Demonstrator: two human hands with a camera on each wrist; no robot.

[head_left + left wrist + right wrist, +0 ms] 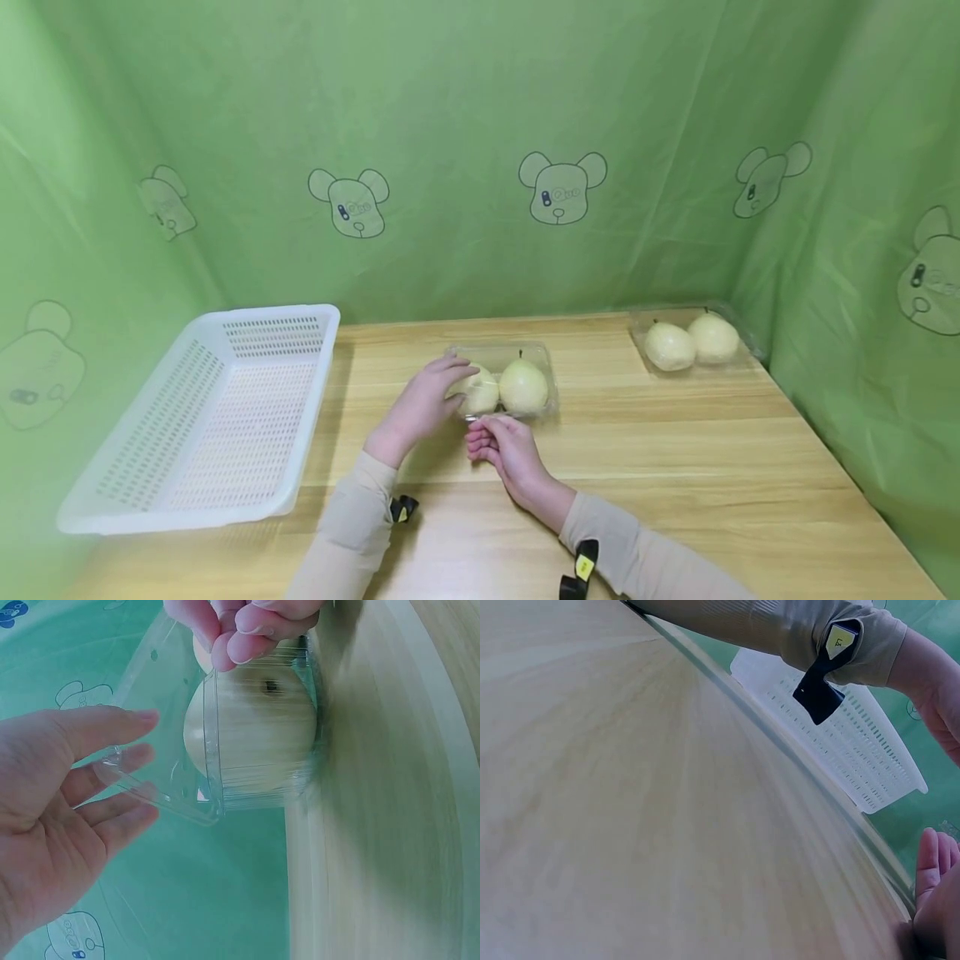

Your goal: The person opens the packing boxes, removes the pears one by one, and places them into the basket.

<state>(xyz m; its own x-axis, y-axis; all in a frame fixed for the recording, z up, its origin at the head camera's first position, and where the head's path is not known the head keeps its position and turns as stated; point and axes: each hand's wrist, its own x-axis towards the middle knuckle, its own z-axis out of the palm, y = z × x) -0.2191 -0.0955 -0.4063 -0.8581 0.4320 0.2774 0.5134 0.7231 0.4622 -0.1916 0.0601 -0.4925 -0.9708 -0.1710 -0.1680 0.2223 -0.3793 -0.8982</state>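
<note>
Two pale yellow pears (523, 387) sit side by side in a clear plastic clamshell box (553, 398) at mid-table. My left hand (420, 407) is at the box's left side, thumb and fingers spread apart. In the left wrist view, the clear lid (176, 804) stands tilted away from the base, its corner between that hand's thumb and fingers, which touch it loosely. My right hand (517, 458) has its fingers curled at the near edge of the box. There, its fingertips (247, 646) pinch the plastic rim; the exact grip is partly hidden.
A white perforated plastic basket (296, 467) stands on the left of the wooden table (645, 450). Another clear box with two pears (670, 346) lies at the back right. Green curtains (450, 267) with bear-head prints enclose the table's back and sides.
</note>
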